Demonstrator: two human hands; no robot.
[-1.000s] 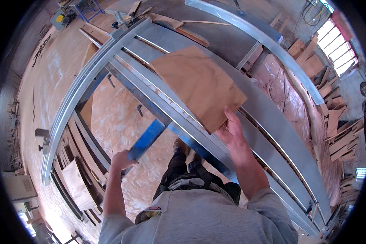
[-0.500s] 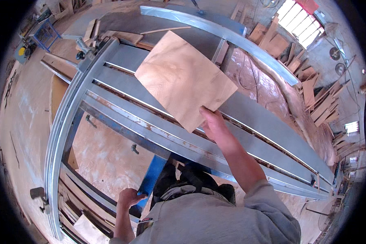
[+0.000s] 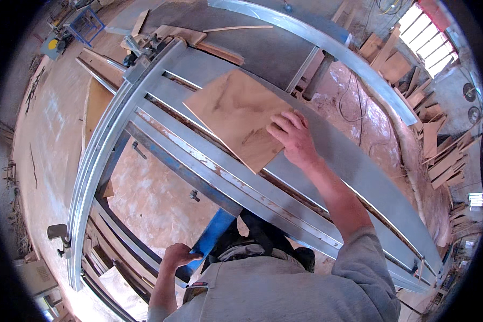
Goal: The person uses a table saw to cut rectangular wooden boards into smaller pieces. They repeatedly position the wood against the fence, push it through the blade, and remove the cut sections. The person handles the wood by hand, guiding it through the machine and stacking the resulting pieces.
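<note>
Your right hand [image 3: 297, 138] rests spread fingers on the wooden board [image 3: 233, 110], seemingly steadying it over the left half of the counter [image 3: 341, 142]; your left hand [image 3: 178, 257] curls its fingers by the blue beam [image 3: 214, 229], perhaps for balance.

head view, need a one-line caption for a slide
Right hand on a tan, four-sided wooden panel over a grey, slotted metal table; left hand at a blue metal beam.

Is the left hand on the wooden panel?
No, the left hand is down by the blue bar, well apart from the wooden panel, which only the right hand touches.
</note>
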